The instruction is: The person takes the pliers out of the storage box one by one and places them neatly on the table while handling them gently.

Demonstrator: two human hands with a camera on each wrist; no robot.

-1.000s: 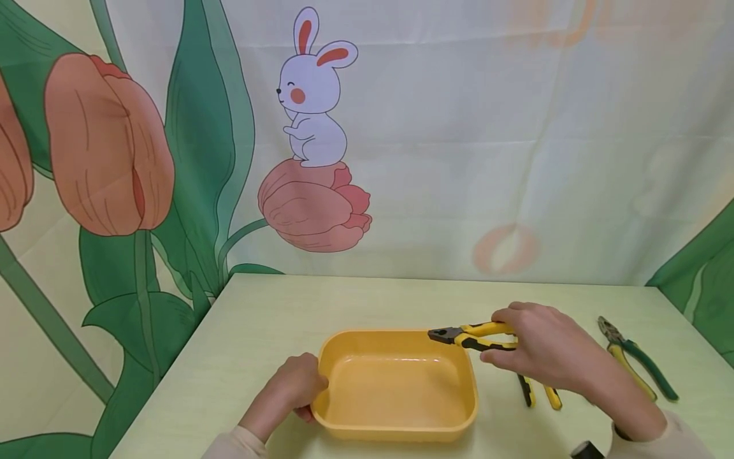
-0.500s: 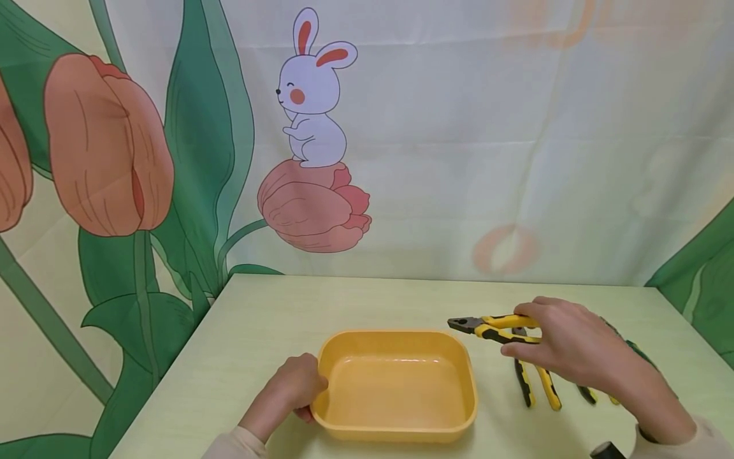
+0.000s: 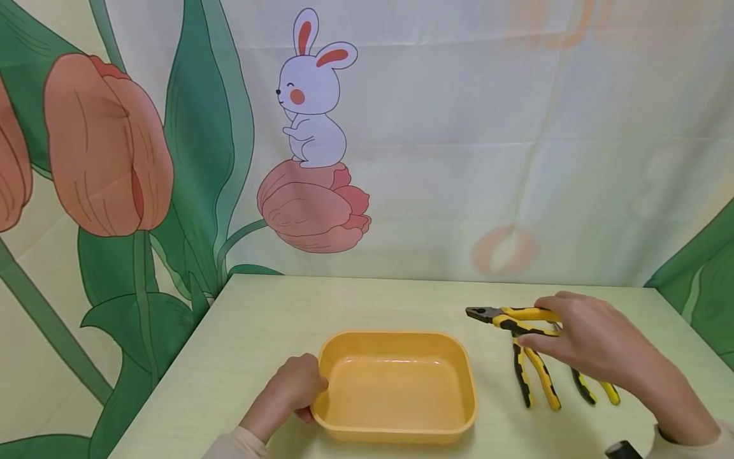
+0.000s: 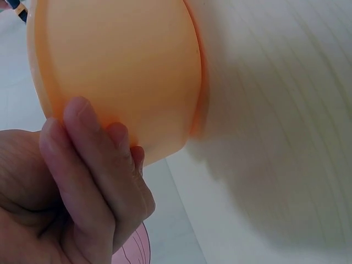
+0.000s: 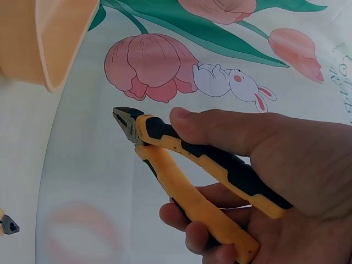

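My left hand point(image 3: 295, 386) grips the left rim of a yellow plastic tray point(image 3: 401, 431), thumb inside and fingers against the outer wall. In the left wrist view those fingers point(image 4: 91, 165) press the tray's side. My right hand point(image 3: 596, 341) holds combination pliers point(image 3: 516, 319) with yellow and black handles, raised over the table to the right of the tray, dark jaws pointing left. The right wrist view shows the thumb on one handle of the pliers point(image 5: 187, 192) and the fingers round the other, handles spread.
On the table point(image 3: 367, 306), a second pair of yellow and black pliers point(image 3: 539, 376) lies beneath the right hand. More yellow and black handles point(image 3: 583, 387) lie further right, partly hidden by the forearm. A black cylindrical object point(image 3: 623, 450) shows at the bottom edge. A printed curtain point(image 3: 424, 159) hangs behind.
My right hand has moved right and slightly up with the pliers, from over the tray's right rim to beyond it. The left hand and tray stay in place.
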